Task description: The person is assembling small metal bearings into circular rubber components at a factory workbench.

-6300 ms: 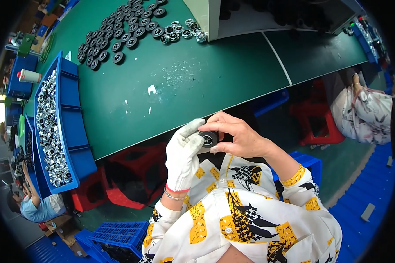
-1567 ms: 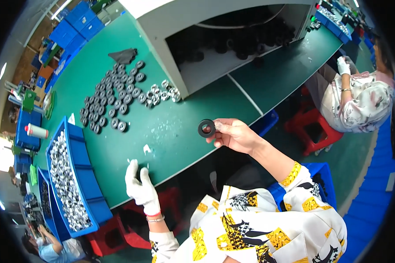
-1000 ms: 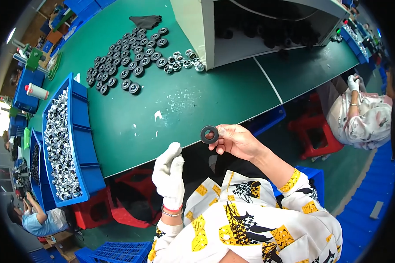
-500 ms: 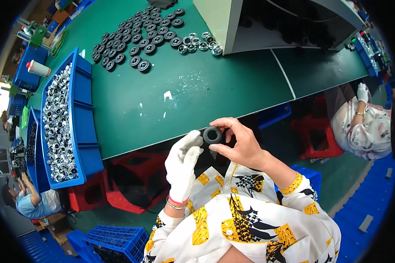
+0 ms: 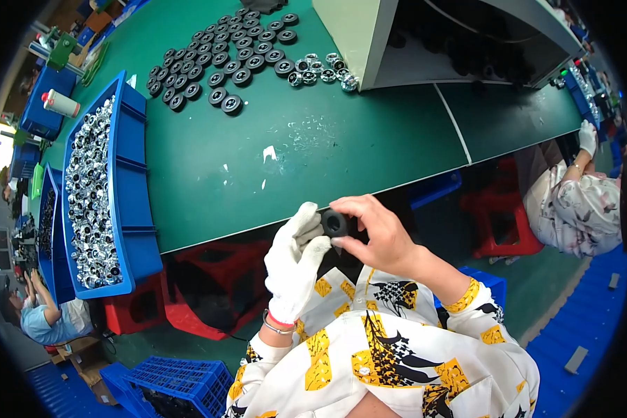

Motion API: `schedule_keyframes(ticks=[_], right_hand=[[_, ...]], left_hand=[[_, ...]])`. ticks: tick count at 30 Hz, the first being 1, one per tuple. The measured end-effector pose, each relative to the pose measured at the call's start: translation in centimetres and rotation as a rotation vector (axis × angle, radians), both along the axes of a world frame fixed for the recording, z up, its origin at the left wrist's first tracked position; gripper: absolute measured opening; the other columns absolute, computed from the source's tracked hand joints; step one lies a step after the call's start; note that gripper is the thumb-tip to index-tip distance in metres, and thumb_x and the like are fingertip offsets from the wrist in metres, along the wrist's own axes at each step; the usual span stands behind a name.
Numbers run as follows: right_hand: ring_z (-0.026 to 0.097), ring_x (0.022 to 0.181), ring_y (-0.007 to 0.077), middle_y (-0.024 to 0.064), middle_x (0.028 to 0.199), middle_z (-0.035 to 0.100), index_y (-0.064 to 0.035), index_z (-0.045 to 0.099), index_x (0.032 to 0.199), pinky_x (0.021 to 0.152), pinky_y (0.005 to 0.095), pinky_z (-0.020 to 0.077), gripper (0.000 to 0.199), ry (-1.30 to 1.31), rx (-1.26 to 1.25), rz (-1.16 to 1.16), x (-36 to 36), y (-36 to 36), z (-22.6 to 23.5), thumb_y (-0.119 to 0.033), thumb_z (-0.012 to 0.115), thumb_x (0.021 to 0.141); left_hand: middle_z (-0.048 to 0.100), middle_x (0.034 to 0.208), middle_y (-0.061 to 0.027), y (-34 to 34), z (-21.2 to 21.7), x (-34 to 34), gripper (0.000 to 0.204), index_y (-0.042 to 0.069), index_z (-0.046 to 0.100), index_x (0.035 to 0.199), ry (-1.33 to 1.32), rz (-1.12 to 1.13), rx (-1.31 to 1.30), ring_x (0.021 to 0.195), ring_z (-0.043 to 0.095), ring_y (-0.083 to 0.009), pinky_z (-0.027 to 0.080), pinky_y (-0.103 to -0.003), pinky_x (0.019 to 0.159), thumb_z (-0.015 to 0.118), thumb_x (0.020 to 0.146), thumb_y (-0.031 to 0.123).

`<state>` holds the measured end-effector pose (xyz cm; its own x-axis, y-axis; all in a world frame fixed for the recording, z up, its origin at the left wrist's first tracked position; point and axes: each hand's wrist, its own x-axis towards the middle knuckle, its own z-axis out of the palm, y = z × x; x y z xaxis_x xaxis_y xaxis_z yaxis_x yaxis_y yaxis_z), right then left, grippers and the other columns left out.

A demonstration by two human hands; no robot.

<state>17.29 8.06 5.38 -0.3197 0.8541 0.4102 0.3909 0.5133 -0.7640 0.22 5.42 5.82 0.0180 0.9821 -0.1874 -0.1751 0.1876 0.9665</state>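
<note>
A black ring-shaped tyre (image 5: pixel 335 223) with an open centre is held up just off the near edge of the green table. My right hand (image 5: pixel 377 233), bare, pinches it from the right between thumb and fingers. On the other side my left hand (image 5: pixel 294 259), in a white glove, has its thumb and fingertips closed on the tyre's left rim. The tyre is tilted, its hole turned partly toward me. Nothing shows inside the hole.
Many black wheels (image 5: pixel 231 104) lie at the table's far left, beside silver hubs (image 5: pixel 311 76) by a pale cabinet (image 5: pixel 355 42). A blue bin (image 5: pixel 129 174) of silver hubs stands left. Red stools (image 5: pixel 209 306) sit under the table. People sit at both sides.
The tyre has turned in my fingers and dropped slightly. My left hand's fingertips have closed nearer around its left side. The view has shifted a little.
</note>
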Motion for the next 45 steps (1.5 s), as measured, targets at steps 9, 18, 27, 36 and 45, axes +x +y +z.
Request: schedule_keyframes(ticks=[9,18,27,36,45], right_hand=[[0.060,0.095,0.0311,0.0145,0.113,0.058,-0.0060,0.054,0.113,0.075,0.0351,0.0529,0.051,0.111,-0.140,0.325,-1.0,2.7,1.7,0.002,0.074,0.067],[0.068,0.070,0.0237,0.0184,0.110,0.059,0.0029,0.054,0.106,0.056,0.0331,0.0564,0.027,-1.041,0.435,-0.550,0.6,16.7,-0.6,-0.004,0.054,0.080],[0.066,0.066,0.0252,0.0094,0.088,0.060,-0.0039,0.055,0.099,0.053,0.0332,0.0543,0.018,-0.951,0.435,-0.429,0.4,17.4,-1.0,-0.005,0.058,0.081],[0.065,0.080,0.0259,0.0109,0.095,0.063,-0.0042,0.055,0.106,0.066,0.0345,0.0524,0.028,-0.298,0.233,-0.224,0.6,15.8,-2.0,-0.003,0.066,0.080],[0.055,0.072,0.0064,0.0049,0.090,0.060,-0.0025,0.054,0.113,0.061,0.0202,0.0462,0.030,0.097,-0.290,-0.163,0.9,11.8,-1.7,0.001,0.062,0.084]], left_hand=[[0.058,0.113,-0.0143,1.0,-1.5,-1.3,0.050,-0.004,0.046,0.131,-0.399,-0.017,-0.126,0.091,0.061,-0.0160,0.054,-0.024,0.070,0.056,0.082,0.000],[0.051,0.122,-0.0225,2.3,-1.0,-3.1,0.070,-0.003,0.031,0.139,-1.115,-0.129,-0.283,0.095,0.060,-0.0278,0.055,-0.024,0.067,0.068,0.083,0.015],[0.048,0.125,-0.0238,1.9,-1.3,-4.1,0.070,-0.002,0.030,0.140,-1.246,-0.140,-0.356,0.096,0.057,-0.0295,0.054,-0.025,0.068,0.067,0.083,0.014],[0.049,0.127,-0.0216,1.8,-1.6,-3.3,0.065,-0.001,0.034,0.138,-1.167,-0.172,-0.294,0.099,0.060,-0.0332,0.057,-0.033,0.071,0.067,0.084,0.013],[0.049,0.126,-0.0226,1.7,-1.7,-2.8,0.062,-0.002,0.033,0.139,-1.208,-0.126,-0.339,0.100,0.060,-0.0350,0.059,-0.035,0.075,0.062,0.086,0.012]])
